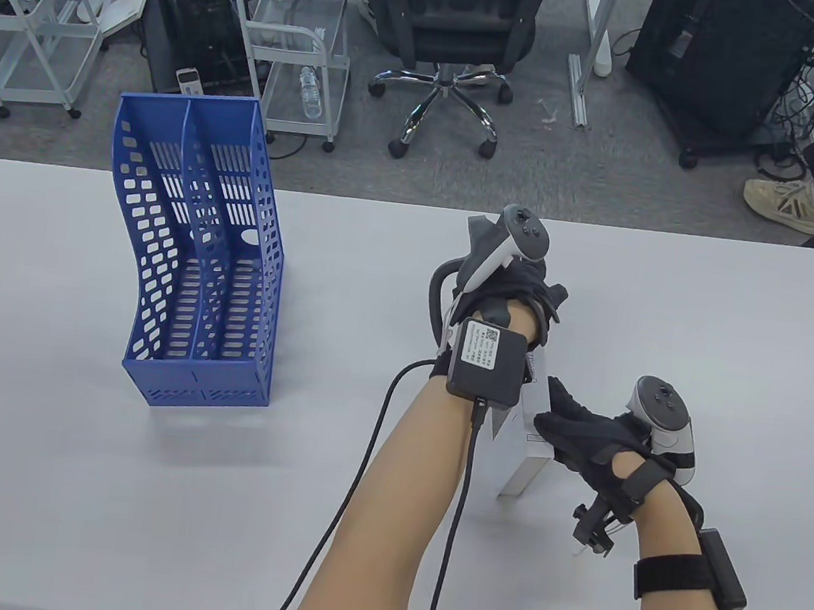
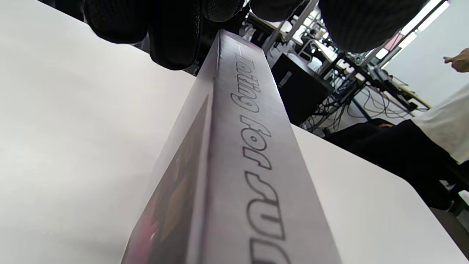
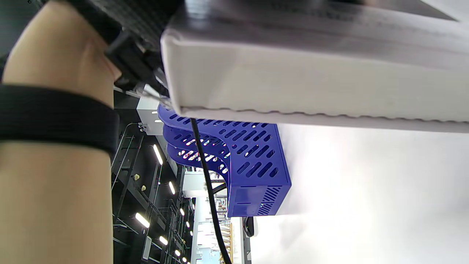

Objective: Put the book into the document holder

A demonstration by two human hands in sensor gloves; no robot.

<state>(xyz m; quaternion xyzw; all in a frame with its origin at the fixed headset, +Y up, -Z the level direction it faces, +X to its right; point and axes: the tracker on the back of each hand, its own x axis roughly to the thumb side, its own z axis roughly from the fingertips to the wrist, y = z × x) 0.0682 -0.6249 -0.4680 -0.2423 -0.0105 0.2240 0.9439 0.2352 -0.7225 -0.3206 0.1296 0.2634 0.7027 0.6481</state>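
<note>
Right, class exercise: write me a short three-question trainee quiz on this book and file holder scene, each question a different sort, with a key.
1. True or false: the book already stands inside the blue document holder.
2. Which hands touch the book? A) left hand only B) right hand only C) both
3. Fill in: on the table, the holder stands to the book's ____ in the table view.

Key: 1 false; 2 C; 3 left.
</note>
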